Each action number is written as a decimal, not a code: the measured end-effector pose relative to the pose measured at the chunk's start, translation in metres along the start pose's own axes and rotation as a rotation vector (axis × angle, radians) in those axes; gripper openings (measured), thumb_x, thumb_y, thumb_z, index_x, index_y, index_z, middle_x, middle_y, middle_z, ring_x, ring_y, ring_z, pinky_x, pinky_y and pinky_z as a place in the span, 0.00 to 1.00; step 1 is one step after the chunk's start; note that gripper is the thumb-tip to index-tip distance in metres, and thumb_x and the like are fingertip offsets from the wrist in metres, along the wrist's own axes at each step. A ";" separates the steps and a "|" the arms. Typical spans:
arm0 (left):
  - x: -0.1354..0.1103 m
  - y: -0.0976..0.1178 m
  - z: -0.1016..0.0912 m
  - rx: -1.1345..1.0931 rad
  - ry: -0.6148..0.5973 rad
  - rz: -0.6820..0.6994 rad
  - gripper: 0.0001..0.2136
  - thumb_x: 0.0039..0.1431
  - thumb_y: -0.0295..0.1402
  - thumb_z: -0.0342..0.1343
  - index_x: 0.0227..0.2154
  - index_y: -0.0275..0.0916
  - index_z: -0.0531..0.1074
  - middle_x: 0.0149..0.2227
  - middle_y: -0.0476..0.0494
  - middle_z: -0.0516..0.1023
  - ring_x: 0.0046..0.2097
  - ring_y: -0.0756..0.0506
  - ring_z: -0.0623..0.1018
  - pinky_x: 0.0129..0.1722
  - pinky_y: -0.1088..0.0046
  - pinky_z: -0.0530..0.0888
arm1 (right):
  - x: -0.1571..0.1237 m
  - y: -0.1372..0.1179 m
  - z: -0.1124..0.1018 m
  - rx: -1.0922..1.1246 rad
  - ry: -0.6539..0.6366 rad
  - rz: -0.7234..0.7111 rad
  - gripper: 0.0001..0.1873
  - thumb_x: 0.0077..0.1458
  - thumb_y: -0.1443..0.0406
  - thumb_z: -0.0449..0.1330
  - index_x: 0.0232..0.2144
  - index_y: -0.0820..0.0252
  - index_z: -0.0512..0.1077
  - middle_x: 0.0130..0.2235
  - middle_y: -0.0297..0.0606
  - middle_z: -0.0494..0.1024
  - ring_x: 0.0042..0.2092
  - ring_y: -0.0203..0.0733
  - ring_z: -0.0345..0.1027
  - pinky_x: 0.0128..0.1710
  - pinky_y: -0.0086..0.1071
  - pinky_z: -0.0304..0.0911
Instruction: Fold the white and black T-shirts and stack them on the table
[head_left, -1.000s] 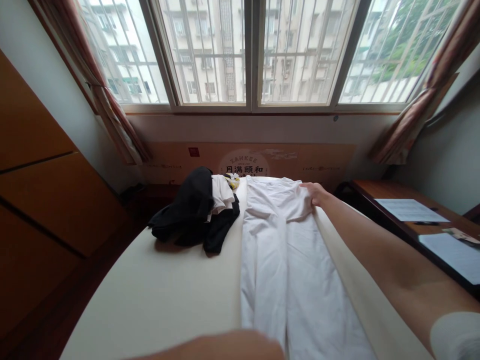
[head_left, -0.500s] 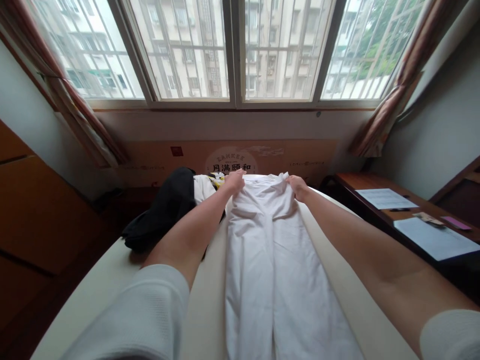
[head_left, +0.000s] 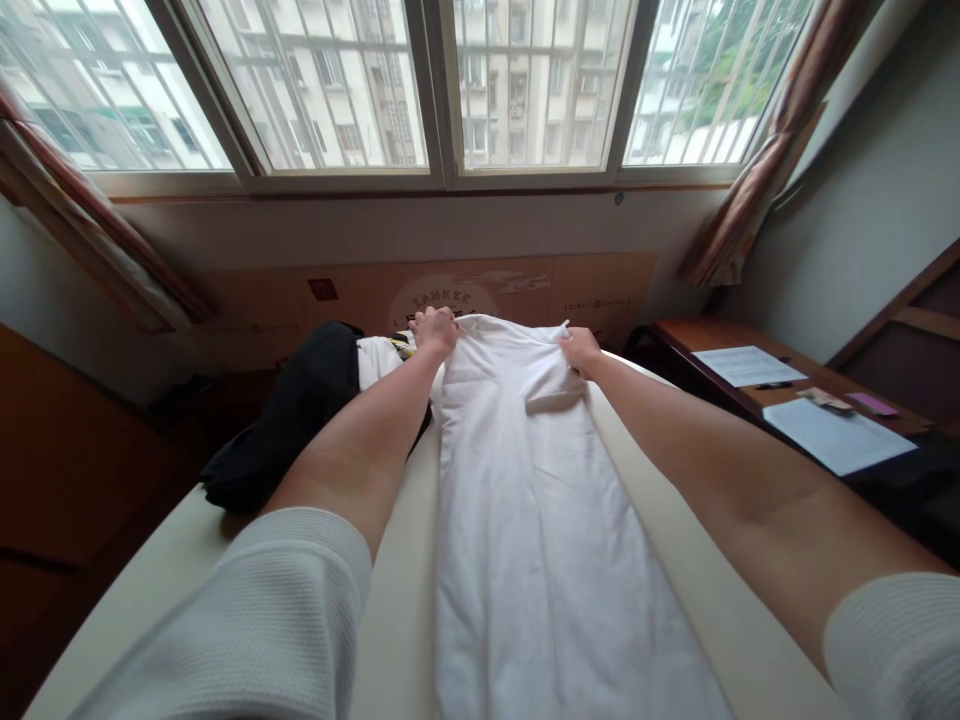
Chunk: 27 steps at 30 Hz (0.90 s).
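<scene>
In my head view, a pale rounded surface (head_left: 401, 620) stretches toward barred windows (head_left: 442, 100), with a wooden desk (head_left: 741, 396) bearing papers (head_left: 750, 366) at far right. The white garment (head_left: 517, 490) lies lengthwise on the surface, running from near to far. I have its far edge in both fists: left hand (head_left: 435, 332) gripping the left corner, right hand (head_left: 581, 352) the right. Black clothing (head_left: 300, 410) sits heaped at left.

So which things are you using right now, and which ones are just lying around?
In use:
- white garment, held at its far end by the left hand and right hand
- pale surface under it

Just lying about:
- black clothing
- papers, pen and pink card on the desk
</scene>
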<state>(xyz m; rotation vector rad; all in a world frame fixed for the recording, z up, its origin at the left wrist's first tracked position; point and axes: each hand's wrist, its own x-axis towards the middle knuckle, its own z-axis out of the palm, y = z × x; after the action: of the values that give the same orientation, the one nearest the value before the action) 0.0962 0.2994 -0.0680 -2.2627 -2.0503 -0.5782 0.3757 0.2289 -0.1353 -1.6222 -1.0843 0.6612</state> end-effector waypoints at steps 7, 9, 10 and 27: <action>-0.052 0.020 0.015 -0.020 -0.078 0.221 0.23 0.74 0.34 0.40 0.65 0.29 0.65 0.67 0.25 0.69 0.66 0.34 0.69 0.66 0.58 0.62 | -0.001 0.003 0.002 -0.165 0.101 -0.057 0.09 0.52 0.70 0.65 0.23 0.58 0.72 0.30 0.37 0.76 0.34 0.40 0.65 0.33 0.30 0.58; -0.067 0.017 0.019 -0.015 -0.206 0.375 0.29 0.75 0.42 0.39 0.71 0.30 0.58 0.72 0.28 0.63 0.71 0.35 0.65 0.69 0.60 0.59 | -0.001 0.001 0.004 -0.178 0.111 -0.086 0.08 0.55 0.70 0.63 0.25 0.58 0.72 0.31 0.37 0.77 0.36 0.40 0.66 0.35 0.29 0.59; -0.072 0.013 0.020 0.005 -0.283 0.400 0.32 0.75 0.46 0.38 0.73 0.30 0.54 0.75 0.29 0.58 0.74 0.35 0.60 0.71 0.59 0.56 | -0.001 0.001 0.005 -0.180 0.113 -0.094 0.07 0.56 0.69 0.63 0.26 0.57 0.73 0.33 0.36 0.78 0.36 0.40 0.67 0.35 0.28 0.59; -0.290 0.028 -0.052 -0.130 -0.436 0.742 0.38 0.76 0.54 0.40 0.75 0.27 0.52 0.76 0.23 0.52 0.77 0.31 0.53 0.74 0.49 0.54 | -0.092 -0.025 0.028 -0.733 -0.217 -0.425 0.34 0.68 0.57 0.57 0.70 0.66 0.60 0.73 0.60 0.59 0.74 0.61 0.49 0.73 0.52 0.43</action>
<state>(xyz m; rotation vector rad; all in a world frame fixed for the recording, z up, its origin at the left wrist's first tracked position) 0.0928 0.0049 -0.0981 -3.1561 -1.1044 -0.1697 0.3034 0.1611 -0.1296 -1.8447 -1.9185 0.1479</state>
